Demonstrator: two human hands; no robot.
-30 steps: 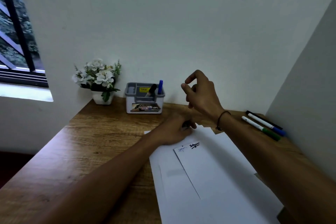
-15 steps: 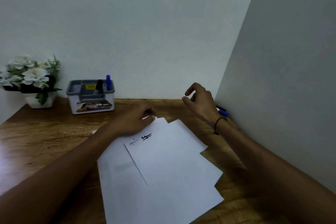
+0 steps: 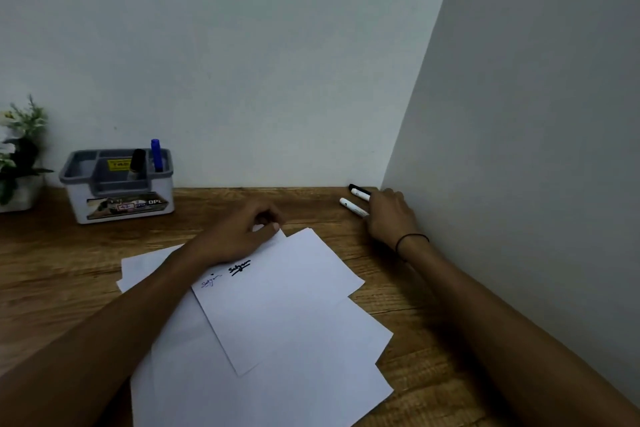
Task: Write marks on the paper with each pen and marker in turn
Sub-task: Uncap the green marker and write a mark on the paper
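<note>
The top sheet of paper lay at an angle on a loose stack of sheets at the centre of the wooden counter, and carried two handwritten marks, one thin and one bold black, near its 11 o'clock corner. The left hand rested on that far edge of the sheet, with its fingers curled and pressed together against the paper. The right hand lay at 2 o'clock from the paper, beside the side wall, with its fingers extended onto two white markers; whether the fingers gripped either marker could not be determined. A dark pen lay just behind the markers. At 10 o'clock, a grey organiser stood against the back wall and held a blue marker and a black marker upright. A flower pot stood at the left edge.
</note>
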